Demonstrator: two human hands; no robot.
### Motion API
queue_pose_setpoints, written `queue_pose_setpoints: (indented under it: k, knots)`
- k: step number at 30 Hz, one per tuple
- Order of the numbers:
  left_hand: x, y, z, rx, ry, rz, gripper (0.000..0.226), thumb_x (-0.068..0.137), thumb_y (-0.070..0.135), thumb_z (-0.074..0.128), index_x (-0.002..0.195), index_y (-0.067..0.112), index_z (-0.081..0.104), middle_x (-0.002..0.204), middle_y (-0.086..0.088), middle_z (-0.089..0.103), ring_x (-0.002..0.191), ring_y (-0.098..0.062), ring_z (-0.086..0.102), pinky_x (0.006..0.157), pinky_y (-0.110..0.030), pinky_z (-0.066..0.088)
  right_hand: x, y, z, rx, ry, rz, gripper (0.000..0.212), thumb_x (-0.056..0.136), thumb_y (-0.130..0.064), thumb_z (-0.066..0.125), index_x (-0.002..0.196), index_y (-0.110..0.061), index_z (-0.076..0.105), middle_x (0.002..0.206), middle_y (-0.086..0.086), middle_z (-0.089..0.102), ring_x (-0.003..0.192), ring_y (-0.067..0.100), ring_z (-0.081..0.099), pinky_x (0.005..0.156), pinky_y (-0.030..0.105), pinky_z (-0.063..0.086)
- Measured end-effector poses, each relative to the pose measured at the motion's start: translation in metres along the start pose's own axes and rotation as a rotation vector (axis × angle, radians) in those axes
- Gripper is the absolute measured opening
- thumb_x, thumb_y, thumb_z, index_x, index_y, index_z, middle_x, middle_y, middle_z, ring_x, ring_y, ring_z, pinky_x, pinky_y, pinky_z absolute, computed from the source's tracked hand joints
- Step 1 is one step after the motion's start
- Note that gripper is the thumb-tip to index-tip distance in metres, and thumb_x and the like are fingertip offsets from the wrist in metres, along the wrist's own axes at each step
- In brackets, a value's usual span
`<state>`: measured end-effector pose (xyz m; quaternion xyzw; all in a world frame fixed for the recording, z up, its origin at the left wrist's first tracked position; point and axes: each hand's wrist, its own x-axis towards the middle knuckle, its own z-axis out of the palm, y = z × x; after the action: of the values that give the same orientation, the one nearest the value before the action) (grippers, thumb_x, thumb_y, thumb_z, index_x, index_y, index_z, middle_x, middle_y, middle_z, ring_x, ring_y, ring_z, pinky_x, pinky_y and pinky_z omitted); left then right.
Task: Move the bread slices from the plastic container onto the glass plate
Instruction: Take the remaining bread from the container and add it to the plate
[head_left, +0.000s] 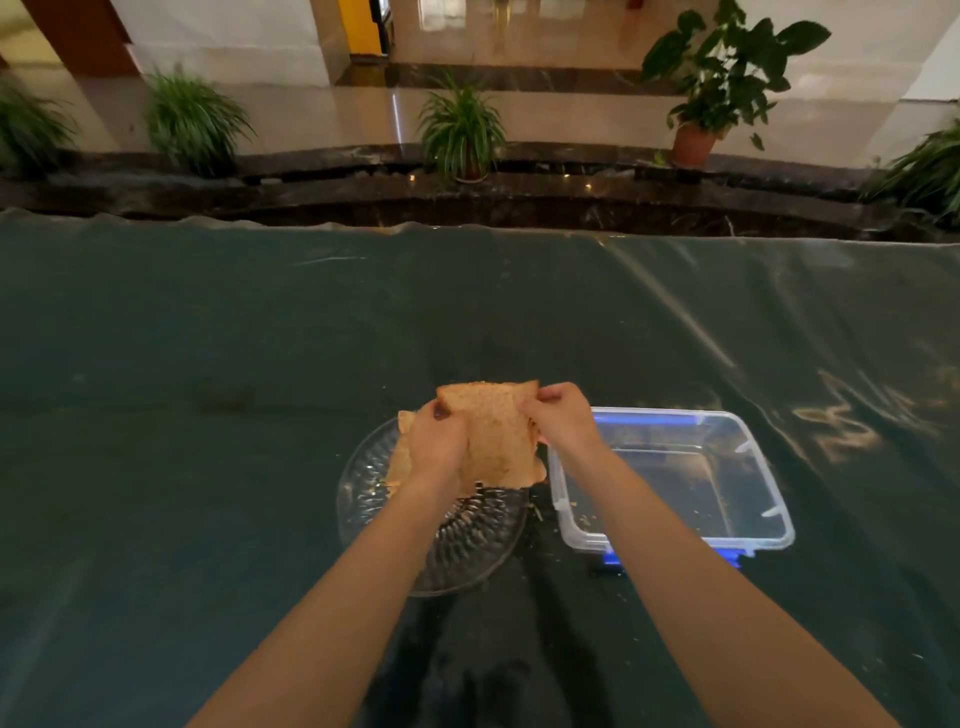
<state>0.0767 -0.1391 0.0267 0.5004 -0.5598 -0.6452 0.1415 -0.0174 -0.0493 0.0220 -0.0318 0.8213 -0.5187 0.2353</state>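
Observation:
A brown bread slice (493, 431) is held tilted above the far part of the glass plate (467, 551). My left hand (436, 447) grips its left edge and my right hand (561, 421) pinches its top right corner. Another bread slice (401, 457) lies on the plate's left side, partly hidden behind my left hand. The clear plastic container (675, 478) stands just right of the plate and holds only crumbs. A blue lid edge (613, 558) shows under its near side.
A dark green plastic-covered cloth (208, 415) spreads over the table. Beyond its far edge runs a dark stone ledge (519, 202) with several potted plants (462, 130). Crumbs lie on the cloth between plate and container.

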Motion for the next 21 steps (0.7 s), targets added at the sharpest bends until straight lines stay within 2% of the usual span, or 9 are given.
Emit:
queue_pose_setpoints:
  k: [4, 7, 9, 13, 17, 18, 21]
  knots:
    - [0.024, -0.008, -0.034, 0.064, 0.049, -0.057, 0.03, 0.082, 0.009, 0.048, 0.108, 0.008, 0.062, 0.114, -0.009, 0.065, 0.095, -0.027, 0.061, 0.089, -0.044, 0.054, 0.0, 0.01, 0.047, -0.021, -0.058, 0.086, 0.019, 0.082, -0.018, 0.063, 0.094, -0.014, 0.049, 0.107, 0.011, 0.06, 0.105, 0.029, 0.058, 0.094, 0.047, 0.05]
    - [0.04, -0.016, -0.049, 0.117, 0.022, -0.097, 0.037, 0.083, 0.01, 0.048, 0.118, 0.007, 0.061, 0.116, -0.011, 0.064, 0.101, -0.028, 0.06, 0.094, -0.045, 0.052, 0.001, 0.019, 0.072, -0.066, -0.026, 0.112, 0.022, 0.085, -0.018, 0.059, 0.102, -0.006, 0.055, 0.112, 0.018, 0.062, 0.104, 0.031, 0.059, 0.093, 0.047, 0.05]
    - [0.049, -0.021, -0.055, 0.171, -0.011, -0.102, 0.037, 0.083, 0.011, 0.049, 0.118, 0.007, 0.061, 0.119, -0.012, 0.063, 0.108, -0.031, 0.059, 0.097, -0.045, 0.05, 0.001, 0.023, 0.083, -0.113, -0.001, 0.114, 0.027, 0.088, -0.022, 0.056, 0.108, -0.005, 0.055, 0.114, 0.016, 0.062, 0.105, 0.03, 0.059, 0.093, 0.042, 0.05]
    - [0.058, -0.026, -0.059, 0.308, -0.043, -0.071, 0.041, 0.083, 0.011, 0.047, 0.122, 0.009, 0.059, 0.122, -0.013, 0.062, 0.112, -0.032, 0.058, 0.097, -0.04, 0.049, 0.004, 0.03, 0.094, -0.189, 0.024, 0.073, 0.032, 0.091, -0.029, 0.052, 0.11, -0.005, 0.061, 0.117, 0.016, 0.063, 0.101, 0.03, 0.062, 0.081, 0.032, 0.048]
    - [0.062, -0.029, -0.064, 0.363, -0.047, -0.055, 0.034, 0.083, 0.015, 0.045, 0.112, 0.013, 0.062, 0.113, -0.011, 0.067, 0.108, -0.032, 0.059, 0.095, -0.043, 0.049, 0.004, 0.036, 0.096, -0.206, 0.054, 0.016, 0.03, 0.091, -0.026, 0.053, 0.11, -0.005, 0.064, 0.107, 0.015, 0.07, 0.089, 0.025, 0.066, 0.058, 0.02, 0.043]
    - [0.062, -0.03, -0.066, 0.367, -0.05, -0.048, 0.033, 0.083, 0.017, 0.046, 0.111, 0.014, 0.063, 0.112, -0.01, 0.067, 0.107, -0.031, 0.059, 0.095, -0.045, 0.049, 0.004, 0.036, 0.096, -0.202, 0.058, 0.008, 0.031, 0.091, -0.027, 0.052, 0.11, -0.006, 0.064, 0.106, 0.014, 0.07, 0.086, 0.022, 0.065, 0.059, 0.02, 0.042]
    - [0.066, -0.03, -0.071, 0.379, -0.043, -0.033, 0.037, 0.082, 0.018, 0.049, 0.116, 0.015, 0.061, 0.114, -0.009, 0.067, 0.11, -0.031, 0.059, 0.097, -0.046, 0.048, 0.003, 0.038, 0.092, -0.2, 0.051, -0.012, 0.036, 0.092, -0.031, 0.051, 0.116, -0.006, 0.06, 0.111, 0.013, 0.069, 0.086, 0.018, 0.061, 0.073, 0.028, 0.046]
